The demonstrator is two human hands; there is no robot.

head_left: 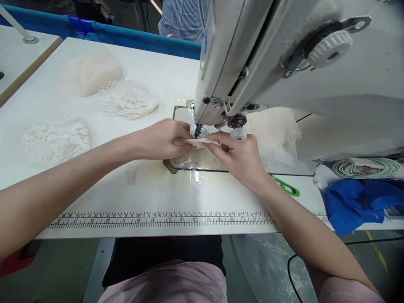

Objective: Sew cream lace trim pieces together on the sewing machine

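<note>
Where the two hands meet before the sewing machine (217,63), a white lace strip (200,143) stretches between them, narrow, thin and slightly sheer, its edge finely patterned and its middle a little creased. It sits on the near side of the presser foot (198,131), close against it; whether any of it lies beneath the foot cannot be told.

The left hand (166,138) has its thumb and fingers drawn together on the strip's left end, with no visible gap. The right hand (238,155) pinches the other end between thumb and forefinger, its remaining fingers curled and partly hidden. The middle of the strip shows bare between the two grips.

Its long axis runs left to right, roughly along the table's front edge and crosswise to the forearms, one end pointing into each hand. Both tips are covered by the fingers.
</note>
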